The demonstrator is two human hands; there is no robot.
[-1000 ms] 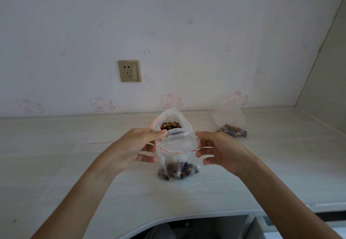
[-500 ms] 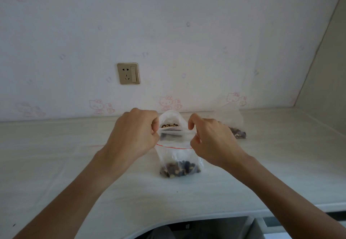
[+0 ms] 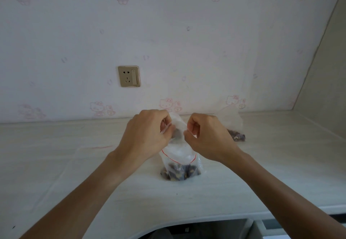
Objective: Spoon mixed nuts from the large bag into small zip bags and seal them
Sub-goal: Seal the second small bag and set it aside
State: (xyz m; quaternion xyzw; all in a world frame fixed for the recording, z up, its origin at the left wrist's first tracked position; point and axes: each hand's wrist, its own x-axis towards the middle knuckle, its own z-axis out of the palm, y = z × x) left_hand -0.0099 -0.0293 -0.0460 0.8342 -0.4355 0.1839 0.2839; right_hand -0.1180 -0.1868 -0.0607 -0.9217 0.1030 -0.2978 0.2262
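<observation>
A small clear zip bag (image 3: 179,156) with a red line across it stands on the pale desk (image 3: 56,164), dark mixed nuts lying in its bottom. My left hand (image 3: 148,136) pinches the bag's top edge at the left. My right hand (image 3: 207,136) pinches the same edge at the right, close to the left hand. Behind them a larger clear bag (image 3: 177,124) is mostly hidden. Another clear bag with nuts (image 3: 234,128) lies at the back right.
A brass wall socket (image 3: 129,76) sits on the patterned wall above the desk. The desk's curved front edge (image 3: 187,220) runs below my forearms. A side wall (image 3: 327,89) closes the right end of the desk.
Both hands rose from the bag's sides to its top edge and came together, pinching it. The bag's mouth, open a second ago, is now drawn narrow between my fingers.
</observation>
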